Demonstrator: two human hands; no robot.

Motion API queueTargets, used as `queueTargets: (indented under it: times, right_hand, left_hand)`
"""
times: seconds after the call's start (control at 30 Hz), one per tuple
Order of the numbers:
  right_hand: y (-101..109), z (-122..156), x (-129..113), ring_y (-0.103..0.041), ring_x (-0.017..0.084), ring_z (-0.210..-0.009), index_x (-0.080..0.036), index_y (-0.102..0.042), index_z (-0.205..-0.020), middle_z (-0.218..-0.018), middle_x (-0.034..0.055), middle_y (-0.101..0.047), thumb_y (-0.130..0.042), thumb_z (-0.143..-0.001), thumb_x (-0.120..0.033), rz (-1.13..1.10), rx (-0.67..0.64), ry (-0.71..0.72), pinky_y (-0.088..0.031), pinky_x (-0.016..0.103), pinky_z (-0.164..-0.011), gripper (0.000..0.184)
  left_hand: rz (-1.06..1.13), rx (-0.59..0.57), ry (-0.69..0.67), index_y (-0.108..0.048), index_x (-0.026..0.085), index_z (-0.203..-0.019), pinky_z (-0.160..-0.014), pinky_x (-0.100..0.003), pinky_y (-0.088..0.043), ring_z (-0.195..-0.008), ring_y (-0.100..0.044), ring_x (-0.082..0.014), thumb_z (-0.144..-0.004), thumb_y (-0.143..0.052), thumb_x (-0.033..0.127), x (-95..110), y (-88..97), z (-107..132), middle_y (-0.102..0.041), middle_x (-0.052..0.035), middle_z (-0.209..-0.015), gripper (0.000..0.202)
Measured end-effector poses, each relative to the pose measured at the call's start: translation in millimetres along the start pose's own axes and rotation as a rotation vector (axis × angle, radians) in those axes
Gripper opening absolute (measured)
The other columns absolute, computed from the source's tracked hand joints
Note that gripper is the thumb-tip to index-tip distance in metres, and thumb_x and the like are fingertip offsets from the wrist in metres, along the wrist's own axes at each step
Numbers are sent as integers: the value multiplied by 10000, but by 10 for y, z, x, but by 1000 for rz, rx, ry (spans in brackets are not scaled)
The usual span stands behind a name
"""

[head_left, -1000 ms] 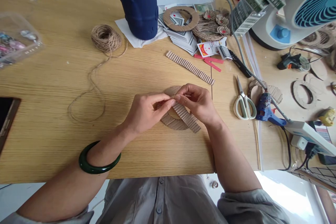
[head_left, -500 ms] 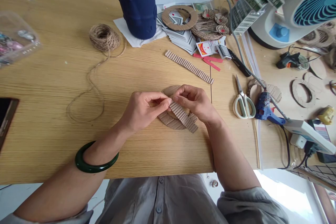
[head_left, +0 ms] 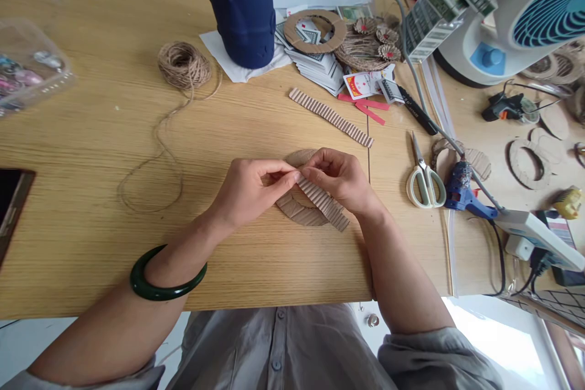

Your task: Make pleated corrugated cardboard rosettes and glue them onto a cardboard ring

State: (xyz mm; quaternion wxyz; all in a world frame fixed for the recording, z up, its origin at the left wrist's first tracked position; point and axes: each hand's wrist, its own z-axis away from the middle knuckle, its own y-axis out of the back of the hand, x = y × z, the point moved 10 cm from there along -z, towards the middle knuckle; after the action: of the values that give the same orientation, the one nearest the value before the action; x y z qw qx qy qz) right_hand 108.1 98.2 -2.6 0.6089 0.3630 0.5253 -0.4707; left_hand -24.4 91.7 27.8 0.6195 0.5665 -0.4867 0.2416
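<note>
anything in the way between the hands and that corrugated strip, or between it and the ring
Nothing visible. The left hand and right hand pinch the corrugated cardboard strip at its far end; it crosses over the cardboard ring with no object seen between, though the hands cover that end.

From afar I see a wooden table (head_left: pixel 91 146). Scissors (head_left: pixel 422 166) lie at three o'clock, twine (head_left: pixel 185 74) toward ten, a corrugated strip (head_left: pixel 331 117) past one.

Can make out a red diamond on a card (head_left: pixel 305 27) seen through the ring (head_left: pixel 292 30); cannot read pale lettering on the pen (head_left: pixel 418 111) or small print on the box (head_left: pixel 421 29)
</note>
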Motion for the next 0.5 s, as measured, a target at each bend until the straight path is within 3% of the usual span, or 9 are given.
queueTargets:
  times: [0.2,0.37,0.5]
  right_hand:
    - [-33,-13,67,-567,87,-661,-156,-646,-841,-769,-3,-673,-810,-783,-399,-107,-14,-34,-442,225,-607,299]
    - [-39,-7,24,-579,109,-698,-165,-672,-849,-808,16,-687,-827,-769,-467,-59,2,32,-453,246,-634,349]
    - [-69,12,-24,-580,114,-699,-179,-676,-843,-786,7,-677,-819,-782,-451,-85,-15,53,-456,252,-635,313]
  left_hand:
    - [45,56,56,-792,222,-854,-642,-227,-567,-684,-737,-160,-886,-689,302,-58,47,7,-797,3,-771,134]
    - [79,174,89,-787,226,-874,-685,-244,-598,-730,-752,-172,-889,-699,314,-103,156,29,-808,-5,-831,125]
    - [48,178,88,-786,231,-862,-674,-239,-597,-712,-746,-167,-889,-699,311,-91,164,31,-807,7,-824,121]
